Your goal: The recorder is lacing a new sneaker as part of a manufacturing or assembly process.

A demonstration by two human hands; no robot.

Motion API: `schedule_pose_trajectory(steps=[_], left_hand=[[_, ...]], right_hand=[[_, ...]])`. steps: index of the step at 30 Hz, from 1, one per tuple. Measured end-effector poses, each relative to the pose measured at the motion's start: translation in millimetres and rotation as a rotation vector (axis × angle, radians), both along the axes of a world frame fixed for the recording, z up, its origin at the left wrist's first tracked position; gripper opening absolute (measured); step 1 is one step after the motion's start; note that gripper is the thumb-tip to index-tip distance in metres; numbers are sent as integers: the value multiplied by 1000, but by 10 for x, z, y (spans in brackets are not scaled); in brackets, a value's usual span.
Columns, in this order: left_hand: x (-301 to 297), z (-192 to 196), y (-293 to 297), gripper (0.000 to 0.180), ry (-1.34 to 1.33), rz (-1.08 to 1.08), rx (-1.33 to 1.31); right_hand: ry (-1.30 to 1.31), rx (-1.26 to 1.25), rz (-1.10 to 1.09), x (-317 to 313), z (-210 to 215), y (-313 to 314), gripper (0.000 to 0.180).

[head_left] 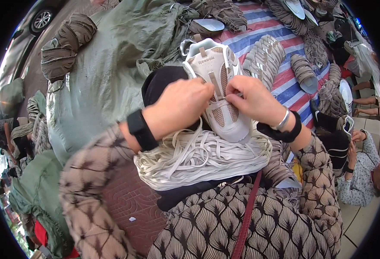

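Note:
A white and beige sneaker (232, 126) rests on my lap, its toe toward me and its tongue and collar pointing away. My left hand (183, 100) is closed at the left edge of the lacing, pinching a white shoelace; its fingertips are partly hidden. On the other side, my right hand (259, 96) pinches close to the eyelets, thumb and forefinger together on the lace. The lace crosses low over the tongue between both hands. Beneath the shoe's toe lies a thick bundle of loose white shoelaces (198, 162) across my lap.
Ahead is a grey-green tarp (112, 47) with stacked shoe uppers (67, 47) at its left. Stacks of grey uppers (265, 56) lie on a striped red, white and blue sheet (285, 80). At right sits another person (360, 172) holding a shoe piece. A parked car (30, 30) stands far left.

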State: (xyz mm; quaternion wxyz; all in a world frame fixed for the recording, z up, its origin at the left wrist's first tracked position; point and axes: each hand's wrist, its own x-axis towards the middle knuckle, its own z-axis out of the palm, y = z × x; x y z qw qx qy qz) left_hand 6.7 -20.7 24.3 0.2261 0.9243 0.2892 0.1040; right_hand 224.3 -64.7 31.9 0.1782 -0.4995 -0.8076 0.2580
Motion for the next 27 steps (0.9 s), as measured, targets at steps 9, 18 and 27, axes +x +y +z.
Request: schedule_pose_trajectory(steps=[9,18,27], left_hand=[[135,-125,-189,18,7,74,-132],[259,-270,-339,20,-125,303,-217],[345,-351,-133,18,-88,316,-191]], right_hand=[[62,250,58,-3,-249,-68,11],[8,157,-2,251,-303,-22,9],[63,123,5,98,-396,53,3]])
